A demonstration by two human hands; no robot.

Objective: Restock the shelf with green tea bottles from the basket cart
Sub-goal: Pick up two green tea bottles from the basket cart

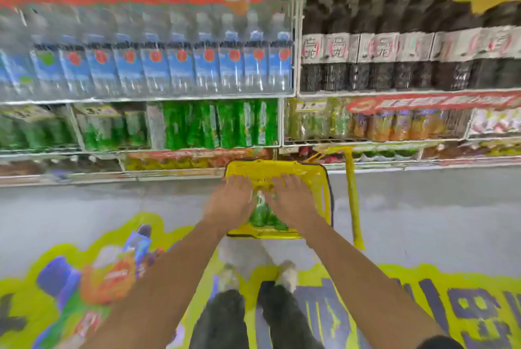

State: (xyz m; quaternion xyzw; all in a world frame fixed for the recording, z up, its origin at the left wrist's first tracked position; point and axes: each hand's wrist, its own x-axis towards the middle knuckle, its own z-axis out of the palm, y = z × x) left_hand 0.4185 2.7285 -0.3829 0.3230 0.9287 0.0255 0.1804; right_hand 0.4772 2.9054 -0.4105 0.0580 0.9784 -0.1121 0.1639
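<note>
A yellow basket cart (318, 176) stands on the floor against the shelf, with its long yellow handle (352, 196) raised at the right. Green tea bottles (263, 214) lie inside it, seen between my wrists. My left hand (231, 202) and my right hand (290, 199) both reach down into the basket, side by side over the bottles. The frame is blurred, so I cannot tell whether either hand grips a bottle. Green-labelled tea bottles (217, 123) stand in a row on the shelf's second tier, straight above the basket.
Water bottles with blue labels (158, 64) fill the upper left shelf, dark drink bottles (394, 47) the upper right. Orange and yellow drinks (394, 126) stand right of the green row. Grey floor with a colourful floor sticker (84, 278) lies around my feet.
</note>
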